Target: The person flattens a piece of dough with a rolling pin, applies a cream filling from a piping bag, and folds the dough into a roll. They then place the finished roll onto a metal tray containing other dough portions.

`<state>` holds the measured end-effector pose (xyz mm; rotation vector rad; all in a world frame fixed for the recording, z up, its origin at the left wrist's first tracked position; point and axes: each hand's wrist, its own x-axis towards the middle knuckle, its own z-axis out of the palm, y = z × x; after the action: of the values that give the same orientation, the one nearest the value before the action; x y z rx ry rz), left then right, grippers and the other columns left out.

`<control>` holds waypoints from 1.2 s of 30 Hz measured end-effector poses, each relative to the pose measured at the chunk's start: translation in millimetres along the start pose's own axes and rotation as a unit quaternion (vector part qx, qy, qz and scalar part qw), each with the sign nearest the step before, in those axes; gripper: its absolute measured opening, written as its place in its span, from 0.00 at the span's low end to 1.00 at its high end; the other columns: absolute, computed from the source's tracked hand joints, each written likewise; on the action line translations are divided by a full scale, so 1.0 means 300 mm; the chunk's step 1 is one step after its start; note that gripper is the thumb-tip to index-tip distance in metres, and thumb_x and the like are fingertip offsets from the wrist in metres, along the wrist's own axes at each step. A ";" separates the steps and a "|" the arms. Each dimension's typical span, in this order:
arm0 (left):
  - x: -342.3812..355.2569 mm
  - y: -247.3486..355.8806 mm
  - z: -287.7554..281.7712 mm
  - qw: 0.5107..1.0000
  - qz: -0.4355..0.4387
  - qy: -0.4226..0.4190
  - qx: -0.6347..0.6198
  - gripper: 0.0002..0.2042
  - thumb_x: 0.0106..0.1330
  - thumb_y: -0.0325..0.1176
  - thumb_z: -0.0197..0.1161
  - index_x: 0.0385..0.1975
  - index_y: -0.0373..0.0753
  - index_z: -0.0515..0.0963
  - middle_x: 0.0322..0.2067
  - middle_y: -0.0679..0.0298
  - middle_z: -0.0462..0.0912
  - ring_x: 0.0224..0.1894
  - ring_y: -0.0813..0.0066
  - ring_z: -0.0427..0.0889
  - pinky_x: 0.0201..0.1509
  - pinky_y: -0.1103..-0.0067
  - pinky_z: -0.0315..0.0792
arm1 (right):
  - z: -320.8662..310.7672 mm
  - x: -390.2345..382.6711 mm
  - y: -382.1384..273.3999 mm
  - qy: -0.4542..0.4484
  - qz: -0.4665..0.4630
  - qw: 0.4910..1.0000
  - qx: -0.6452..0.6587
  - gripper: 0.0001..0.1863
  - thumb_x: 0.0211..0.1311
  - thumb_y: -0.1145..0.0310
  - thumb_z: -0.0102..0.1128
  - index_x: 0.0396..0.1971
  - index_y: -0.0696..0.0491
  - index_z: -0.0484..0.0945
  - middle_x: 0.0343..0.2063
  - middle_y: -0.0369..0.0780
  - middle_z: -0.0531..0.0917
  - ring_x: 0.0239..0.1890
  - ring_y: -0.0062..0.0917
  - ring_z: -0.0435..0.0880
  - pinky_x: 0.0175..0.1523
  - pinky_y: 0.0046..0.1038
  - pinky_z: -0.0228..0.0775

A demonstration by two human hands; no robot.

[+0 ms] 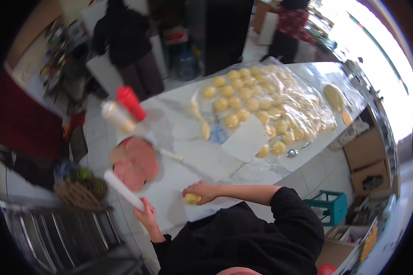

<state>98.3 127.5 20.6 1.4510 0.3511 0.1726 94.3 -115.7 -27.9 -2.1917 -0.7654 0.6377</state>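
Note:
My left hand (145, 213) is closed around one end of a white rolling pin (124, 189), which slants up and away over the table's left edge. On the near part of the marble-patterned table (211, 165), my right hand (203, 191) curls over a small yellow dough ball (191, 198). Beyond the rolling pin lies a plate of round pink meat slices (135, 163), with a brush (170, 154) beside it. Many dough balls (231, 121) cover the far right of the table, mostly under clear plastic film (303, 105).
A red squeeze bottle (131, 103) and a pale one (118, 116) stand at the far left edge. A white scraper sheet (246, 139) and a dough strip (201, 120) lie mid-table. Two people (124, 41) stand beyond. A teal stool (328, 207) is at right.

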 end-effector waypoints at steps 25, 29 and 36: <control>-0.174 -0.118 -0.022 0.883 0.241 -0.163 0.368 0.19 0.52 0.30 0.64 0.46 0.42 0.74 0.33 0.60 0.77 0.34 0.59 0.76 0.37 0.70 0.69 | 0.057 -0.218 -0.070 0.264 0.035 0.963 -0.035 0.28 0.38 0.78 0.60 0.46 0.53 0.70 0.48 0.41 0.73 0.51 0.39 0.69 0.57 0.35 0.61; -0.180 -0.139 0.045 0.867 0.279 -0.174 0.374 0.20 0.50 0.29 0.64 0.46 0.44 0.76 0.33 0.63 0.78 0.35 0.64 0.76 0.38 0.72 0.67 | 0.050 -0.246 -0.125 0.321 0.096 0.936 -0.111 0.30 0.37 0.68 0.69 0.47 0.50 0.71 0.51 0.40 0.72 0.53 0.38 0.69 0.61 0.41 0.54; -0.201 -0.120 0.139 0.765 0.385 -0.346 0.384 0.18 0.52 0.28 0.62 0.46 0.44 0.76 0.35 0.68 0.78 0.39 0.71 0.77 0.48 0.72 0.67 | 0.069 -0.356 -0.041 0.374 0.127 0.883 -0.254 0.27 0.41 0.62 0.68 0.47 0.46 0.74 0.39 0.34 0.74 0.48 0.27 0.71 0.58 0.42 0.50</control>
<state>52.4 64.5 -3.8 2.2826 -0.9271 0.1369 2.3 -171.9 -9.4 -2.7435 -0.2340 -0.3661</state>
